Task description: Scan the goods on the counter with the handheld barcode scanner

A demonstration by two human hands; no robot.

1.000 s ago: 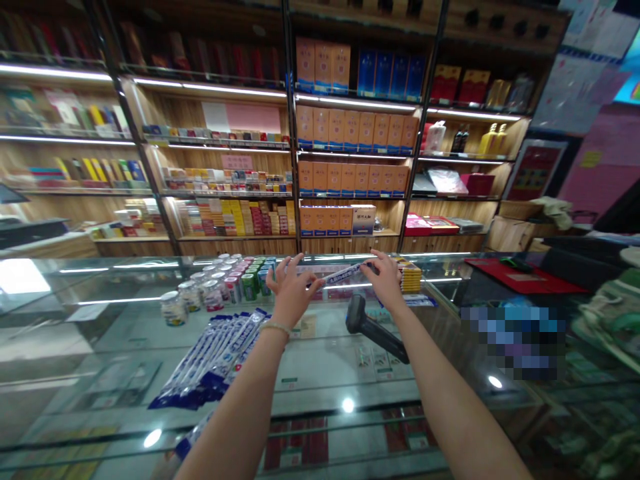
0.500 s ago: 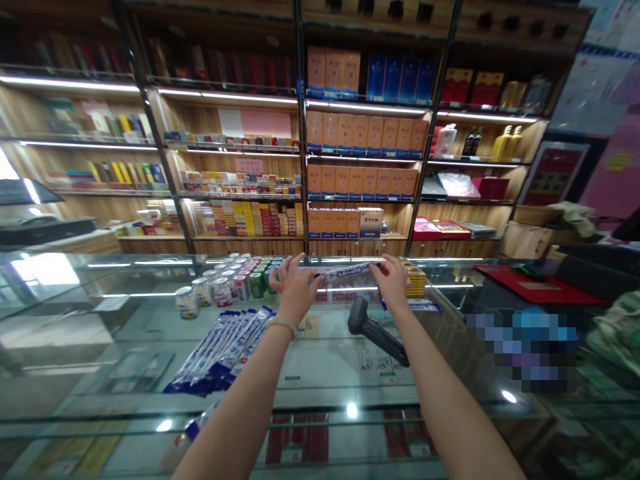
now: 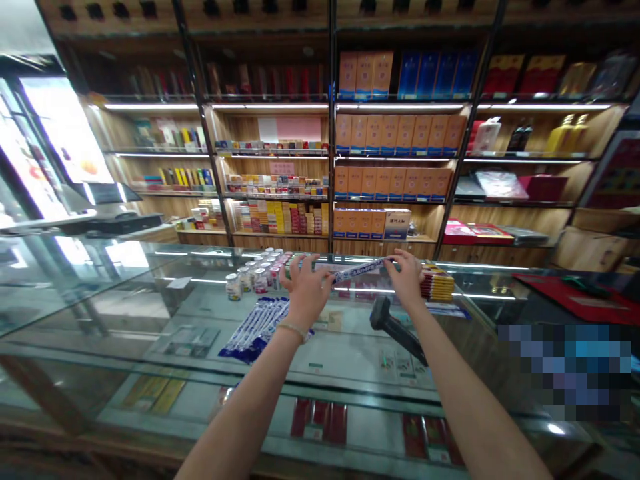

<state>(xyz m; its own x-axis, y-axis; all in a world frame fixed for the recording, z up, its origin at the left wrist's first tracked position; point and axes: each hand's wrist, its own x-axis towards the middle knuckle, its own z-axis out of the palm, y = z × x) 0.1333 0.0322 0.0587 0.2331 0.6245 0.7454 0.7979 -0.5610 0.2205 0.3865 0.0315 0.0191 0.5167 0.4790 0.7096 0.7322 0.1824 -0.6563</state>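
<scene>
Stretched between my hands is a long, thin blue-and-white packet (image 3: 361, 269) with printed lettering, held above the glass counter. My left hand (image 3: 304, 293) pinches its left end between thumb and finger, the other fingers spread. Its right end is pinched by my right hand (image 3: 407, 283) and sits slightly higher. A fanned pile of similar packets (image 3: 255, 328) lies left of my left forearm, partly hidden by it. Below the right hand a black handheld barcode scanner (image 3: 396, 327) rests on the glass, its handle end behind my forearm.
Small jars (image 3: 233, 287) and cans stand in rows at the left back of the glass counter (image 3: 345, 353). Stacked yellow-and-red boxes (image 3: 437, 283) sit right of my right hand, with more packets (image 3: 445, 309) before them. Stocked shelves (image 3: 397, 157) line the wall; a red mat (image 3: 560, 300) lies right.
The view has swung left, so everything shifts rightward in it. Both hands still hold the packet, whose right end now tilts up more.
</scene>
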